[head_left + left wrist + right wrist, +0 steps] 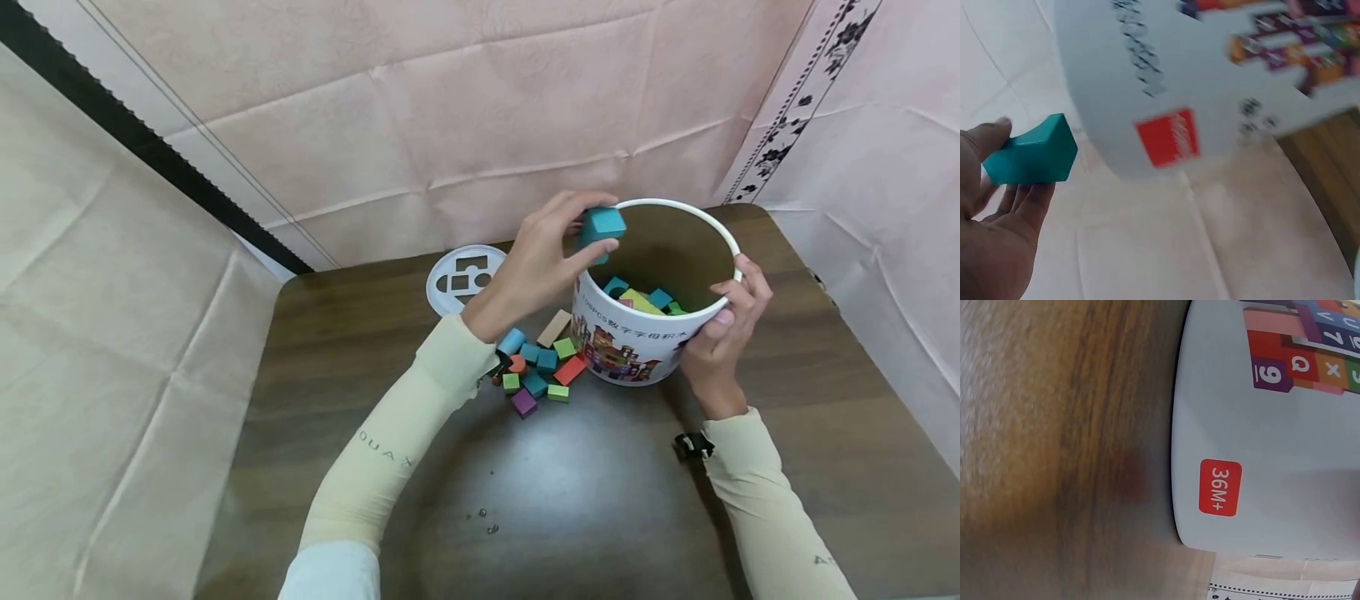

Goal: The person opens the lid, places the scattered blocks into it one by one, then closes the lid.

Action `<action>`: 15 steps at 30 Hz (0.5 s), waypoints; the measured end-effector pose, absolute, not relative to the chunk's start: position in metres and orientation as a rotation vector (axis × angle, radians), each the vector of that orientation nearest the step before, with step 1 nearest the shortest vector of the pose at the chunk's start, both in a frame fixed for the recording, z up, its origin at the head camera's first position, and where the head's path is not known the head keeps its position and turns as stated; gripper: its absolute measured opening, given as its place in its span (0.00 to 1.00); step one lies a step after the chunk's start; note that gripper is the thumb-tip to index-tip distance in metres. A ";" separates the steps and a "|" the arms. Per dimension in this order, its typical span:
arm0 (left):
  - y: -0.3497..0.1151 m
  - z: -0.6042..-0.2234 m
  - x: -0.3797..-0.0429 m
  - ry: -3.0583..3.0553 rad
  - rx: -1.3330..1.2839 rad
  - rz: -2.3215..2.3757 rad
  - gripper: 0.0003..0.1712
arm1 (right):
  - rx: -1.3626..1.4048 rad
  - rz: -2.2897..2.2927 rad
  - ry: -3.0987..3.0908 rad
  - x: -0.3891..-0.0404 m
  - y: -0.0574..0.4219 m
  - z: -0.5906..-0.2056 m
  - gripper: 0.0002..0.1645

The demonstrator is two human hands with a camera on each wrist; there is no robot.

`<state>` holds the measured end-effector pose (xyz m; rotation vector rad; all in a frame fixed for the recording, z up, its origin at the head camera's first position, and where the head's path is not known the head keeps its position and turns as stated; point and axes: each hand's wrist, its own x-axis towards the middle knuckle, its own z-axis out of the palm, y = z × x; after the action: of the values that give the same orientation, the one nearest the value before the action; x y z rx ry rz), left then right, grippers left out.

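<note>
Now a teal block (603, 222) sits pinched between left fingers (588, 200) (right fingers (753, 281) grip bucket (628, 354))

Teal block (604, 222), white printed bucket (622, 342)

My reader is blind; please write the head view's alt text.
The left hand holds a teal block at the rim of a bucket that the right hand grips. Colored blocks lie inside and on the table beside it.
</note>
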<state>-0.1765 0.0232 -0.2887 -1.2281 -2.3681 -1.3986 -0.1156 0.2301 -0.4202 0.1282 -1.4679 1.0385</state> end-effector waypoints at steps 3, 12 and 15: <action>0.038 -0.280 -0.179 -2.482 -1.284 -1.334 0.32 | 0.125 1.033 -1.499 -0.117 0.233 -0.425 0.37; 0.080 -0.290 -0.203 -2.849 -1.565 -0.772 0.26 | 0.122 1.012 -1.547 -0.119 0.236 -0.431 0.36; 0.092 -0.293 -0.208 -2.932 -1.614 -0.601 0.24 | 0.113 1.016 -1.531 -0.117 0.237 -0.427 0.38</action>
<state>-0.2076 0.0924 -0.2933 -1.6137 -2.9318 -0.6010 -0.1174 0.2366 -0.4274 0.1127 -1.5315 1.0159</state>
